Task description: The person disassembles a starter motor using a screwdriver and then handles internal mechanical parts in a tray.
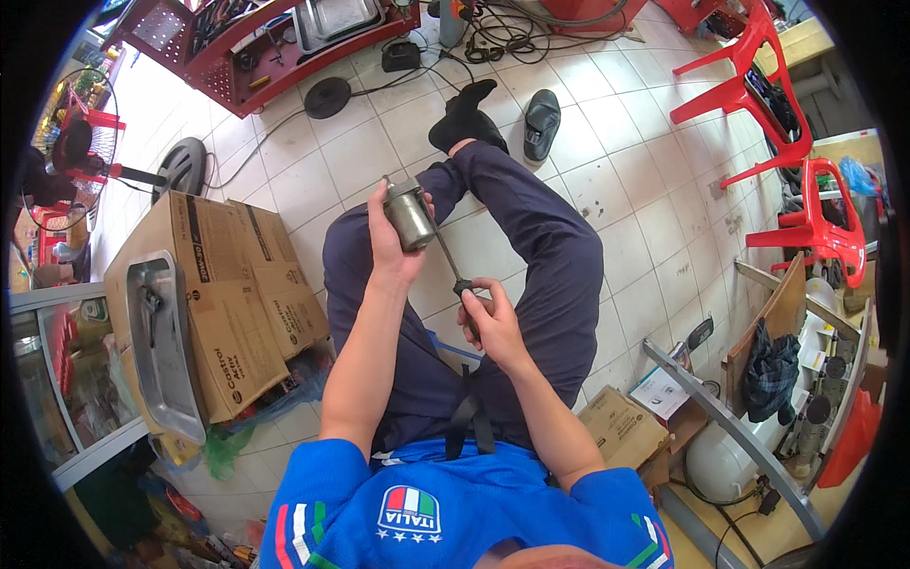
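My left hand (387,237) is closed around a metal cylinder that looks like a small motor (411,224), held above my left thigh. In my right hand (490,322) is a screwdriver (451,258), its dark handle partly hidden by my fingers. The long shaft slants up and left, alongside the cylinder toward its far end. Whether the tip touches a screw there cannot be made out.
Cardboard boxes (223,303) stand at my left, with a metal tray (169,351) on them holding a small dark part. A red tool cart (223,71) is ahead left. Red plastic chairs (791,133) stand at the right. A loose shoe (542,126) and cables (502,38) lie on the tiles.
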Action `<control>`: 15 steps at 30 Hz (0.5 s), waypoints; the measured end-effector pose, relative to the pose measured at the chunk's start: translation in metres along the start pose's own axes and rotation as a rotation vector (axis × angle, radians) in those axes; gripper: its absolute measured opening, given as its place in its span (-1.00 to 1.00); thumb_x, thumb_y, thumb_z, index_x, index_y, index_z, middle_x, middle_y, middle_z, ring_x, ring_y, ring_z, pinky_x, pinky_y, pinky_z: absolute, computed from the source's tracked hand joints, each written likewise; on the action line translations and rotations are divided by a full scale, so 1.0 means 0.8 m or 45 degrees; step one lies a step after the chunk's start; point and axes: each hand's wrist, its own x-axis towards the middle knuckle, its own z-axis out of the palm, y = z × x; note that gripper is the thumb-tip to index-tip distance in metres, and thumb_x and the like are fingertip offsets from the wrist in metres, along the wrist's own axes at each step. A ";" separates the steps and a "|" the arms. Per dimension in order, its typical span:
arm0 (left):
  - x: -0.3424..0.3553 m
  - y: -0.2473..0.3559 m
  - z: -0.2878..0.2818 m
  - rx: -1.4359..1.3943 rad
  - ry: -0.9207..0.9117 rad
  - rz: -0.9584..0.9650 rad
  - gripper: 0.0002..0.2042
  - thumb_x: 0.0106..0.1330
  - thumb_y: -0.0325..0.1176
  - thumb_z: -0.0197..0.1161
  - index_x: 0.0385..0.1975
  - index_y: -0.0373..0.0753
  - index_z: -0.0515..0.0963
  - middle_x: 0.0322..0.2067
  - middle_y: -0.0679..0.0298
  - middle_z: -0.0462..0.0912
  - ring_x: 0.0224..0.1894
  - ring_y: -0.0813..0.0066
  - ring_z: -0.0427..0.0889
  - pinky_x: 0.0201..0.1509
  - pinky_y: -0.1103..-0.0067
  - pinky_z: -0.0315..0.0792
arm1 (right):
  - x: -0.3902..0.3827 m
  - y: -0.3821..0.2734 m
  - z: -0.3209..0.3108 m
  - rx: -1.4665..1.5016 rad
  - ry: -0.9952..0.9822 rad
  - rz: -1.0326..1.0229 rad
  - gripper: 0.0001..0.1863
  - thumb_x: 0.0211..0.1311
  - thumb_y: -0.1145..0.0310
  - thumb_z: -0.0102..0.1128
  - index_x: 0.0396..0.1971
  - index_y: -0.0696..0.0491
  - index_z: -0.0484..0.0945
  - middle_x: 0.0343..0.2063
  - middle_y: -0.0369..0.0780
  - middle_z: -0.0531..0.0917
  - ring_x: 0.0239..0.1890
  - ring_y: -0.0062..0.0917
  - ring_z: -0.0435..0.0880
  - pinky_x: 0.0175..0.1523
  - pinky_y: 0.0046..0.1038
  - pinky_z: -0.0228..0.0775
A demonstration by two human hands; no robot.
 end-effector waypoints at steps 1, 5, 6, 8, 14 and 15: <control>0.003 0.001 -0.004 0.006 -0.001 0.009 -0.54 0.32 0.08 0.14 -0.25 -0.30 0.53 -0.40 0.15 0.64 -0.36 0.38 0.65 -0.20 0.53 0.59 | 0.001 0.000 0.001 -0.003 -0.002 -0.005 -0.65 0.43 0.21 0.11 0.05 0.08 0.32 -0.51 -0.26 0.57 -0.66 -0.70 0.45 -0.64 -0.64 0.16; 0.009 -0.002 -0.013 0.041 0.025 0.022 -0.56 0.33 0.07 0.14 -0.25 -0.28 0.52 -0.39 0.15 0.64 -0.33 0.36 0.66 -0.19 0.48 0.60 | 0.013 0.019 0.005 -0.187 0.135 -0.202 -0.62 0.37 0.23 0.19 0.03 0.14 0.36 -0.51 -0.25 0.60 -0.59 -0.71 0.49 -0.52 -0.62 0.28; 0.009 -0.002 -0.014 0.050 0.038 0.030 -0.57 0.33 0.06 0.13 -0.24 -0.28 0.52 -0.39 0.15 0.64 -0.32 0.35 0.66 -0.19 0.47 0.60 | 0.017 0.029 0.005 -0.281 0.201 -0.291 -0.60 0.36 0.23 0.22 0.02 0.16 0.38 -0.51 -0.25 0.61 -0.57 -0.71 0.51 -0.48 -0.61 0.32; 0.016 -0.006 -0.020 0.083 0.036 0.019 -0.58 0.34 0.05 0.12 -0.23 -0.26 0.51 -0.38 0.16 0.64 -0.29 0.34 0.67 -0.18 0.46 0.61 | 0.022 0.044 0.004 -0.283 0.236 -0.324 -0.55 0.31 0.22 0.28 0.04 0.20 0.41 -0.43 -0.25 0.64 -0.46 -0.72 0.53 -0.37 -0.59 0.38; 0.029 -0.010 -0.029 0.077 -0.045 -0.074 -0.55 0.41 0.06 0.02 -0.14 -0.27 0.52 -0.28 0.22 0.64 -0.20 0.33 0.67 -0.14 0.41 0.60 | 0.034 0.051 -0.036 0.057 -0.268 0.206 -0.63 0.27 0.30 0.21 0.03 0.14 0.56 -0.28 -0.32 0.64 -0.49 -0.72 0.45 -0.41 -0.62 0.27; 0.030 -0.009 -0.030 0.082 -0.084 -0.107 -0.54 0.41 0.07 0.02 -0.12 -0.27 0.52 -0.25 0.22 0.63 -0.18 0.34 0.66 -0.12 0.41 0.60 | 0.034 0.053 -0.035 0.099 -0.334 0.192 -0.62 0.27 0.34 0.20 0.05 0.14 0.53 -0.24 -0.30 0.64 -0.47 -0.71 0.48 -0.40 -0.63 0.29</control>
